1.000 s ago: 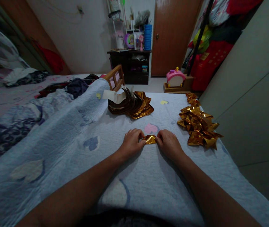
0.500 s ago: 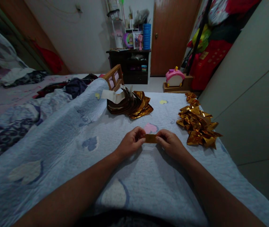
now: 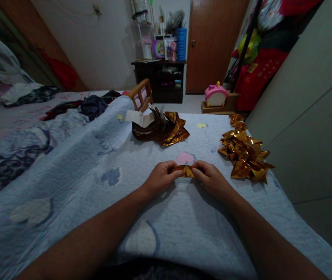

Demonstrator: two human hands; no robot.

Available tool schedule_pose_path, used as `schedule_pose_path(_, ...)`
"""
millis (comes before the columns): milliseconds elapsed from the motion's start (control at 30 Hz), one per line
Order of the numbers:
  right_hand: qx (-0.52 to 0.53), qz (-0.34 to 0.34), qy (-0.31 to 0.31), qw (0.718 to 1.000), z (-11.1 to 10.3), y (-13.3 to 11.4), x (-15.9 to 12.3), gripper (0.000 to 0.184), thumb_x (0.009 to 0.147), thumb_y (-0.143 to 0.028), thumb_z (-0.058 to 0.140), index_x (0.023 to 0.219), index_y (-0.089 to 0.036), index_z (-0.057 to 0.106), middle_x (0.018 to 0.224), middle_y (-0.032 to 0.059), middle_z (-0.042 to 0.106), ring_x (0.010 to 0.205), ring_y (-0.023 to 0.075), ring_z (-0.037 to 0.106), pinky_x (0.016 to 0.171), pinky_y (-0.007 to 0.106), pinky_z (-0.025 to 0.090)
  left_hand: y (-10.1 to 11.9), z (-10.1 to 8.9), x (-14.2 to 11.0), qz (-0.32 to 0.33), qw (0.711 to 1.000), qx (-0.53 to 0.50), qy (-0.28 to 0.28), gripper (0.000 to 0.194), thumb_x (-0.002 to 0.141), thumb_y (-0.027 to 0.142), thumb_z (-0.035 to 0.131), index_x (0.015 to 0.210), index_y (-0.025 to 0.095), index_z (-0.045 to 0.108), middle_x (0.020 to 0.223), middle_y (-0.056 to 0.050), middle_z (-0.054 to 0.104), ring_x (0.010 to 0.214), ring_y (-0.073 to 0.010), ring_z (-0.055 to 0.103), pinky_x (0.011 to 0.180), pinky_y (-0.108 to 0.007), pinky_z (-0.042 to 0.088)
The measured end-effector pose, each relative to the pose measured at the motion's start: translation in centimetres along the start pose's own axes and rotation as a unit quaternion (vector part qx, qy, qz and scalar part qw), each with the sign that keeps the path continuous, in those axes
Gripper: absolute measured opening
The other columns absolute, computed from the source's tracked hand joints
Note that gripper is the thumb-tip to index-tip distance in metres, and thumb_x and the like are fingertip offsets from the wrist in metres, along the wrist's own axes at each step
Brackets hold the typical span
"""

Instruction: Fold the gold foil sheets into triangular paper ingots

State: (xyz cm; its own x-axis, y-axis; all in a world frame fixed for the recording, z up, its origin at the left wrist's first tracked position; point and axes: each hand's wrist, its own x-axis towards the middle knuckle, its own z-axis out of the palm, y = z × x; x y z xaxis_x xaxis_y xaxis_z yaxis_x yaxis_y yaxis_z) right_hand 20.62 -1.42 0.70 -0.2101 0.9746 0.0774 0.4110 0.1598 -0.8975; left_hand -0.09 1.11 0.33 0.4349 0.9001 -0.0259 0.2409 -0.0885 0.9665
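In the head view, the left hand (image 3: 161, 175) is gripping one end of a gold strip (image 3: 188, 171), its thumb lying across the front, while the right hand (image 3: 211, 175) is pinching the other end. The strip's middle is showing between them, near the pink heart (image 3: 185, 157) — whether it is touching the quilt (image 3: 195, 221), I cannot tell. Beyond and to the left, a stack of gold sheets (image 3: 154, 133) is lying fanned; to the right, a heap of folded pieces (image 3: 245, 153) is resting near the quilt's edge.

The step in hand appears to be folding or creasing the strip. The next move seems to be calling for even pressure at both ends — thumbs lining up the edges without tearing anything.
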Motion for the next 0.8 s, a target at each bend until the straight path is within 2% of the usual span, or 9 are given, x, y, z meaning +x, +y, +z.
schedule_pose_path(133, -0.015, 0.004, 0.023, 1.000, -0.1, 0.2, 0.0, 0.017, 0.087, -0.031, 0.049, 0.084, -0.020, 0.061, 0.076, 0.0022, 0.061, 0.070, 0.0175, 0.054, 0.065, 0.029, 0.040, 0.3, -0.2, -0.1, 0.005, 1.000, 0.018, -0.016, 0.021, 0.086, 0.033, 0.057, 0.084, 0.015, 0.066, 0.074, 0.000, 0.061, 0.069, -0.0143, 0.053, 0.065, -0.026, 0.040)
schedule_pose_path(267, -0.073, 0.022, 0.067, 0.995, 0.0, 0.5, -0.1, 0.012, 0.087, -0.032, 0.054, 0.092, -0.021, 0.056, 0.071, -0.0017, 0.058, 0.064, 0.0164, 0.053, 0.061, 0.028, 0.038, 0.6, -0.1, -0.3, 0.023, 0.993, 0.115, -0.011, 0.021, 0.090, 0.028, 0.051, 0.088, 0.016, 0.068, 0.081, -0.003, 0.066, 0.077, -0.0177, 0.060, 0.072, -0.029, 0.043)
schedule_pose_path(333, -0.127, 0.031, 0.075, 0.989, 0.2, 0.6, 0.0, 0.010, 0.086, -0.029, 0.057, 0.090, -0.022, 0.053, 0.070, -0.0024, 0.057, 0.063, 0.0164, 0.052, 0.061, 0.028, 0.035, 0.6, 0.3, -0.5, 0.021, 0.985, 0.170, 0.006, 0.019, 0.091, 0.025, 0.051, 0.098, 0.018, 0.067, 0.081, -0.002, 0.066, 0.077, -0.0182, 0.060, 0.072, -0.029, 0.043)
schedule_pose_path(400, -0.197, 0.032, 0.072, 0.977, 0.4, 0.7, 0.1, 0.007, 0.085, -0.025, 0.058, 0.085, -0.022, 0.052, 0.073, -0.0001, 0.058, 0.067, 0.0177, 0.053, 0.063, 0.029, 0.034, 0.5, 0.7, -0.6, 0.011, 0.970, 0.239, 0.029, 0.022, 0.090, 0.023, 0.054, 0.111, 0.019, 0.061, 0.079, -0.001, 0.064, 0.075, -0.0189, 0.059, 0.071, -0.030, 0.042)
schedule_pose_path(467, -0.262, 0.027, 0.060, 0.963, 0.6, 0.8, 0.2, 0.008, 0.086, -0.019, 0.058, 0.081, -0.021, 0.053, 0.076, 0.0027, 0.060, 0.074, 0.0199, 0.053, 0.066, 0.030, 0.034, 0.3, 1.1, -0.7, 0.004, 0.948, 0.316, 0.044, 0.027, 0.089, 0.023, 0.058, 0.115, 0.018, 0.057, 0.076, -0.001, 0.062, 0.075, -0.0207, 0.057, 0.071, -0.032, 0.042)
schedule_pose_path(533, -0.310, 0.013, 0.051, 0.949, 0.8, 0.9, 0.2, 0.009, 0.087, -0.016, 0.058, 0.080, -0.021, 0.056, 0.079, 0.0047, 0.060, 0.080, 0.0216, 0.053, 0.069, 0.031, 0.034, 0.0, 1.4, -0.8, 0.018, 0.927, 0.371, 0.050, 0.024, 0.090, 0.024, 0.059, 0.113, 0.018, 0.057, 0.079, -0.003, 0.062, 0.079, -0.0232, 0.056, 0.074, -0.035, 0.043)
schedule_pose_path(633, -0.356, -0.022, 0.066, 0.932, 1.0, 1.0, 0.2, 0.007, 0.088, -0.015, 0.059, 0.084, -0.020, 0.061, 0.090, 0.0079, 0.062, 0.089, 0.0240, 0.052, 0.076, 0.033, 0.036, -0.2, 1.4, -0.7, 0.075, 0.905, 0.413, 0.071, 0.014, 0.092, 0.024, 0.059, 0.105, 0.020, 0.059, 0.095, -0.006, 0.063, 0.092, -0.0253, 0.054, 0.084, -0.038, 0.044)
schedule_pose_path(700, -0.368, -0.039, 0.068, 0.927, 1.2, 1.0, 0.2, 0.008, 0.090, -0.015, 0.058, 0.087, -0.020, 0.063, 0.095, 0.0087, 0.062, 0.092, 0.0246, 0.052, 0.078, 0.033, 0.036, -0.2, 1.2, -0.5, 0.113, 0.903, 0.412, 0.055, 0.008, 0.093, 0.021, 0.057, 0.099, 0.020, 0.062, 0.100, -0.007, 0.062, 0.096, -0.0248, 0.053, 0.087, -0.038, 0.044)
schedule_pose_path(800, -0.363, -0.064, 0.027, 0.929, 1.6, 1.0, 0.3, 0.014, 0.093, -0.012, 0.055, 0.088, -0.020, 0.065, 0.093, 0.0070, 0.063, 0.088, 0.0225, 0.052, 0.077, 0.033, 0.036, -0.3, 1.1, -0.2, 0.141, 0.913, 0.382, -0.025, 0.015, 0.097, 0.019, 0.051, 0.096, 0.020, 0.066, 0.095, -0.005, 0.061, 0.094, -0.0219, 0.054, 0.083, -0.033, 0.045)
